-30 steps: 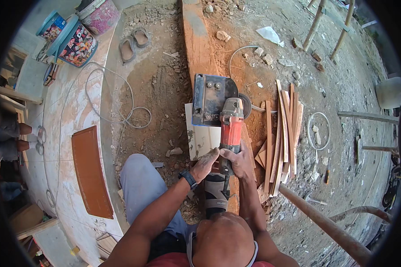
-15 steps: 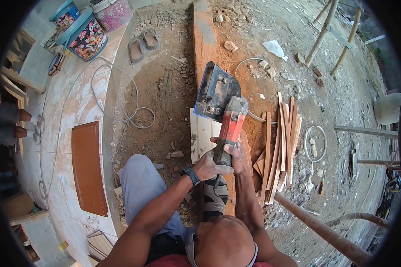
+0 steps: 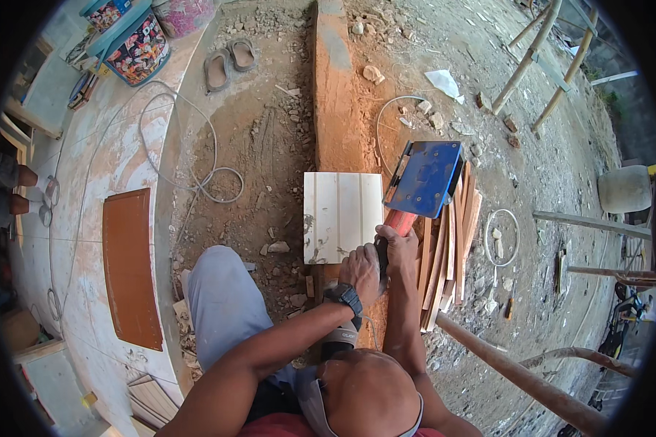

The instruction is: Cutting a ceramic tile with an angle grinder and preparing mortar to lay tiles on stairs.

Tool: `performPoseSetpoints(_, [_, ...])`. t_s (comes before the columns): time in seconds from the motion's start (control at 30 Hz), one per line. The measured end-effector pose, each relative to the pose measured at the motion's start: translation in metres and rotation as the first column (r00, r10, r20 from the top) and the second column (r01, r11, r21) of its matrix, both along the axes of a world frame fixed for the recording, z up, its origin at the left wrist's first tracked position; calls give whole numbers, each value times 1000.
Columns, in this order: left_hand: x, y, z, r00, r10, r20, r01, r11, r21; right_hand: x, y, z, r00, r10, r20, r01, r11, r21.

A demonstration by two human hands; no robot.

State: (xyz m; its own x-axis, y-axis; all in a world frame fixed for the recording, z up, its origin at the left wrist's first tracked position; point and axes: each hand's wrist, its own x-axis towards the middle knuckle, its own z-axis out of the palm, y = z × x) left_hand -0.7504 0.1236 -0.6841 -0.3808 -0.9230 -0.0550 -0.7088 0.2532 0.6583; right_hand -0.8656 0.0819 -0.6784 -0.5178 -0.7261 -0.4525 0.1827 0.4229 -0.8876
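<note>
My left hand (image 3: 362, 271), with a black watch at its wrist, is closed round the dark rear grip of a red and black angle grinder (image 3: 399, 221). Just ahead of it my right hand (image 3: 399, 248) wraps the grinder's body. A blue flat base plate (image 3: 425, 178) is fixed to the tool's head, its broad face turned up, covering the disc side. To the left lies a pale grooved tile or panel (image 3: 341, 218) with grey smudges, apart from the tool. Beneath and beyond it runs an orange, dusty ledge (image 3: 339, 109).
Reddish-brown strips (image 3: 444, 269) are piled to the right, beside a wooden pole (image 3: 503, 364). A brown panel (image 3: 131, 269) rests on the left slab. Cable (image 3: 215, 156) loops across the ground. Sandals (image 3: 228, 64) and buckets (image 3: 135, 54) stand far left. Another person's legs (image 3: 22, 189) show at the left edge.
Both hands have turned the grinder over and swung its head to the right. The plate's blue face now shows, and the pale grooved piece is uncovered.
</note>
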Motion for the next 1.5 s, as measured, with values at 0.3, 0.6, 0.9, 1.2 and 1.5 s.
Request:
performPoseSetpoints(0.3, [123,28,-157,515,857,-32,-673,427,604,-39,20,14,938,100,332,-89,995,-47])
performPoseSetpoints(0.6, [96,-16,-92,32,981,-194,-289,195,937,-81,52,-1,960,148,236,-145,989,-31])
performPoseSetpoints(0.9, [124,-77,-124,57,917,-394,-51,397,917,-89,77,-16,941,78,328,-90,996,21])
performPoseSetpoints(1.2, [121,-87,-117,-3,815,-579,-157,572,805,-84,86,-11,937,57,344,-50,998,-30])
performPoseSetpoints(1.5, [211,-177,-55,437,540,-719,-7,802,597,-93,112,2,947,21,321,-10,999,-35])
